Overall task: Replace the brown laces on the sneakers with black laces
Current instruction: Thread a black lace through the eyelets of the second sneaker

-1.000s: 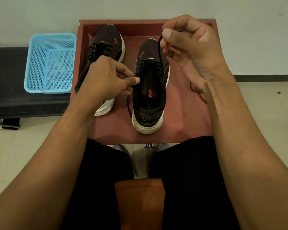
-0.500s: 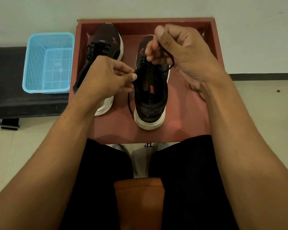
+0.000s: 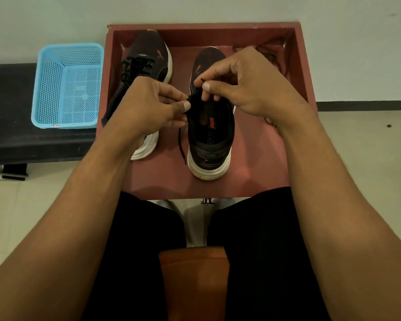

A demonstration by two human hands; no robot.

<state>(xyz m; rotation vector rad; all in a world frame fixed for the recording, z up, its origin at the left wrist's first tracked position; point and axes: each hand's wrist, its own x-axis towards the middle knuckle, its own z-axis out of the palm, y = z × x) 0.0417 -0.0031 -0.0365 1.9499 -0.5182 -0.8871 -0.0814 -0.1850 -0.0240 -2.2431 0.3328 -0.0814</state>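
Black lace [image 3: 182,144] tip sat pinched in the right hand [image 3: 248,89], the left hand [image 3: 153,107] gripping the right sneaker [image 3: 210,135] collar; feeding squarely through the eyelet seemed best.

Two dark sneakers with white soles stand toes-away. The left sneaker [image 3: 148,63] is already laced in black, its rear half hidden. The right sneaker [image 3: 210,140] shows its open collar and printed insole; a black lace [image 3: 182,144] hangs down its left side, its tip on the surface. Brown laces [image 3: 272,54] lie tangled in the far right corner.
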